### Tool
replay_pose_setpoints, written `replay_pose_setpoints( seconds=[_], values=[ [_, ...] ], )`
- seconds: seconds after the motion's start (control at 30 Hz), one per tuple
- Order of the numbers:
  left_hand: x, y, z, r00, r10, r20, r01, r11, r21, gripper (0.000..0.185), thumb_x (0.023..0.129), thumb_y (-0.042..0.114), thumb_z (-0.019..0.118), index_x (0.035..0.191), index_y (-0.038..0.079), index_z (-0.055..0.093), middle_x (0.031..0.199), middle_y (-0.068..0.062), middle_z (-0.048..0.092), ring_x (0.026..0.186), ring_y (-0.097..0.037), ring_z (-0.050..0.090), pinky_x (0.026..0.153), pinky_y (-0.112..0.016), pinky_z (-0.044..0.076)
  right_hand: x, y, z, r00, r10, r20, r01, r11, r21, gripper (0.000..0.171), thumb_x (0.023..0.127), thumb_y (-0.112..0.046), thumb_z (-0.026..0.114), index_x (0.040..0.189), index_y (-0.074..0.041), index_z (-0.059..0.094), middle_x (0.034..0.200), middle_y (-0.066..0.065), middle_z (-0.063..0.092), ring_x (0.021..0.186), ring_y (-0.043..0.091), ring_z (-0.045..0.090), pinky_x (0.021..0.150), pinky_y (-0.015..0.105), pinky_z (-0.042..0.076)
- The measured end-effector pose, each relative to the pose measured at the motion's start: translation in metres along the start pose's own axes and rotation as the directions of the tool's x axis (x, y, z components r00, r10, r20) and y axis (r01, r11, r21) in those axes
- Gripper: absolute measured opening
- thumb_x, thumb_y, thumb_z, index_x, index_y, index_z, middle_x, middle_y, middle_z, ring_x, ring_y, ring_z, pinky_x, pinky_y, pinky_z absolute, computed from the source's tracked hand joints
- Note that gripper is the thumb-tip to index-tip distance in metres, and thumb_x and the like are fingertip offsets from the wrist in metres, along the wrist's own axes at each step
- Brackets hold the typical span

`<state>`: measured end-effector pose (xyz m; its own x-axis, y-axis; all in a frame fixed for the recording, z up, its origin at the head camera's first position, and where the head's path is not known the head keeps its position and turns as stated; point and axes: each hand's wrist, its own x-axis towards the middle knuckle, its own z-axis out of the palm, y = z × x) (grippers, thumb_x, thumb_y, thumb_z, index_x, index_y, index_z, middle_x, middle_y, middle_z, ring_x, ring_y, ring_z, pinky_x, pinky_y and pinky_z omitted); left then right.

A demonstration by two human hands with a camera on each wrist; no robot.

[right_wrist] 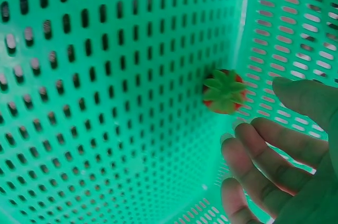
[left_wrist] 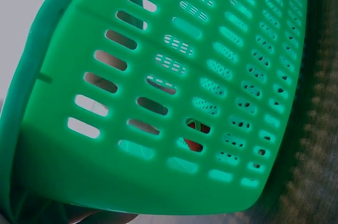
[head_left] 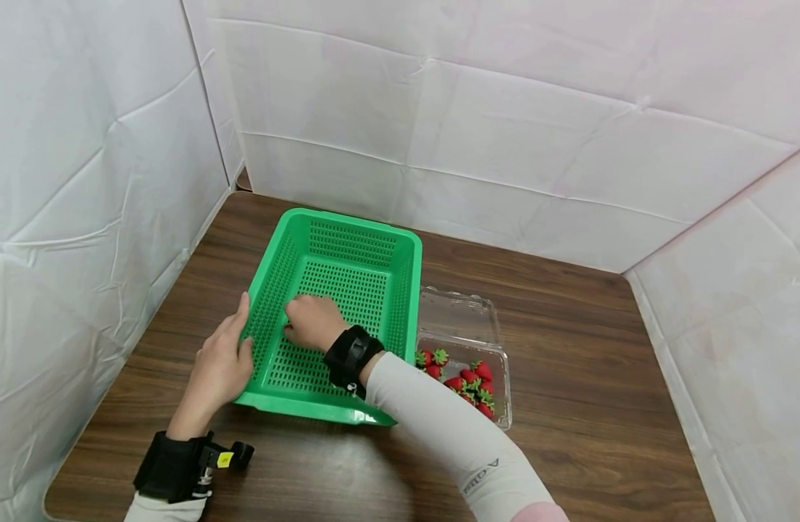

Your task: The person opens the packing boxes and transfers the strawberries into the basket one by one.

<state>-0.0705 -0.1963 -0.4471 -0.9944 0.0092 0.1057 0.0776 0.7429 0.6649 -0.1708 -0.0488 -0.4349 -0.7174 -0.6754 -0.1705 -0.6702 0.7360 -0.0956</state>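
A green perforated basket (head_left: 348,417) stands on the table. My right hand (head_left: 314,322) reaches down inside it; the head view hides its fingertips. In the right wrist view, the fingers (right_wrist: 253,168) are loosely bent and spread, apart from a red strawberry (right_wrist: 224,92) with a green leafy cap. That strawberry lies in the basket where the floor meets a side wall. Against the basket's left side rests my left hand (head_left: 220,362), its fingers fairly straight along the rim. The left wrist view shows mostly the outer basket wall (left_wrist: 132,182), with a little of the hand below.
Right of the basket, partly hidden by it and my right sleeve, sits a clear plastic container (head_left: 506,395) with its lid (head_left: 461,312) folded back. Several strawberries (head_left: 468,377) lie inside. White sheets (head_left: 439,109) surround the brown wooden table (head_left: 582,377).
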Motion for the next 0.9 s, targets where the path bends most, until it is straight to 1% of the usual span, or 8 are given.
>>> replay_pose_setpoints(
  seconds=[0.1,0.17,0.3,0.43,0.5,0.57,0.77,0.9],
  values=[
    [0.0,0.0,0.0,1.0,0.005,-0.004,-0.005,1.0,0.003,0.068,0.097,-0.003,0.045,0.155,0.003,0.011,0.139,-0.035,0.042,0.106,-0.053,0.056,0.081,-0.063,0.045,-0.001,-0.001,-0.005,1.0,-0.014,-0.016,0.014,1.0,-0.007,0.015,0.095,-0.026,0.061,0.085,-0.016,0.065,0.083,0.0,0.063,0.063,0.009,0.051,0.053,0.023,0.034],
    [0.0,0.0,0.0,1.0,0.001,-0.002,-0.001,1.0,0.004,0.067,0.097,-0.002,0.044,0.155,0.003,0.011,0.14,-0.034,0.042,0.106,-0.052,0.056,0.082,-0.063,0.045,-0.003,-0.002,-0.01,1.0,-0.021,-0.016,0.02,1.0,-0.014,0.014,0.095,-0.028,0.061,0.092,-0.016,0.069,0.087,-0.001,0.065,0.067,0.008,0.055,0.055,0.022,0.039],
    [0.001,0.0,0.0,1.0,0.002,0.004,-0.002,1.0,0.008,0.067,0.097,-0.002,0.044,0.155,0.002,0.011,0.14,-0.035,0.042,0.105,-0.052,0.056,0.081,-0.062,0.045,-0.008,-0.005,-0.021,0.999,-0.028,-0.016,0.028,0.999,-0.026,0.024,0.095,-0.034,0.061,0.108,-0.016,0.07,0.1,-0.001,0.068,0.08,0.009,0.064,0.063,0.023,0.049],
    [0.001,0.0,0.0,1.0,0.005,0.005,-0.005,1.0,0.011,0.066,0.097,-0.002,0.044,0.155,0.001,0.012,0.14,-0.035,0.042,0.103,-0.051,0.057,0.079,-0.061,0.046,-0.017,-0.006,-0.033,0.999,-0.034,-0.041,0.033,0.999,-0.019,0.035,0.094,-0.038,0.062,0.121,-0.015,0.067,0.116,0.001,0.068,0.096,0.011,0.066,0.073,0.025,0.055],
    [0.001,0.001,0.0,1.0,0.004,0.006,-0.004,1.0,0.012,0.066,0.097,-0.002,0.044,0.155,0.0,0.013,0.14,-0.035,0.042,0.101,-0.051,0.058,0.078,-0.06,0.046,-0.023,-0.006,-0.038,0.998,-0.03,-0.061,0.03,1.0,-0.001,0.038,0.095,-0.038,0.061,0.125,-0.016,0.065,0.122,0.001,0.066,0.102,0.011,0.066,0.078,0.025,0.055],
    [0.001,0.001,0.0,1.0,0.003,0.01,-0.003,1.0,0.014,0.066,0.097,-0.002,0.044,0.154,0.0,0.013,0.139,-0.035,0.042,0.1,-0.051,0.058,0.077,-0.06,0.046,-0.03,-0.004,-0.042,0.995,-0.029,-0.091,0.032,0.999,0.024,0.04,0.095,-0.039,0.061,0.127,-0.015,0.065,0.124,0.001,0.066,0.106,0.012,0.065,0.083,0.025,0.054],
    [0.001,0.001,0.0,1.0,-0.009,0.017,0.009,1.0,0.007,0.068,0.097,-0.002,0.044,0.155,0.003,0.009,0.14,-0.035,0.042,0.101,-0.051,0.058,0.078,-0.061,0.046,-0.052,0.005,-0.051,0.981,-0.021,-0.191,0.04,0.994,0.099,0.04,0.094,-0.039,0.062,0.125,-0.014,0.066,0.12,0.001,0.068,0.106,0.013,0.065,0.085,0.025,0.052],
    [0.0,0.001,0.0,1.0,-0.015,0.015,0.015,1.0,0.0,0.069,0.097,-0.002,0.044,0.156,0.004,0.009,0.14,-0.035,0.041,0.103,-0.053,0.057,0.08,-0.062,0.045,-0.07,0.013,-0.054,0.977,0.023,-0.212,0.015,0.984,0.175,0.041,0.095,-0.038,0.06,0.128,-0.013,0.063,0.122,0.002,0.065,0.111,0.013,0.062,0.093,0.026,0.048]
  ],
)
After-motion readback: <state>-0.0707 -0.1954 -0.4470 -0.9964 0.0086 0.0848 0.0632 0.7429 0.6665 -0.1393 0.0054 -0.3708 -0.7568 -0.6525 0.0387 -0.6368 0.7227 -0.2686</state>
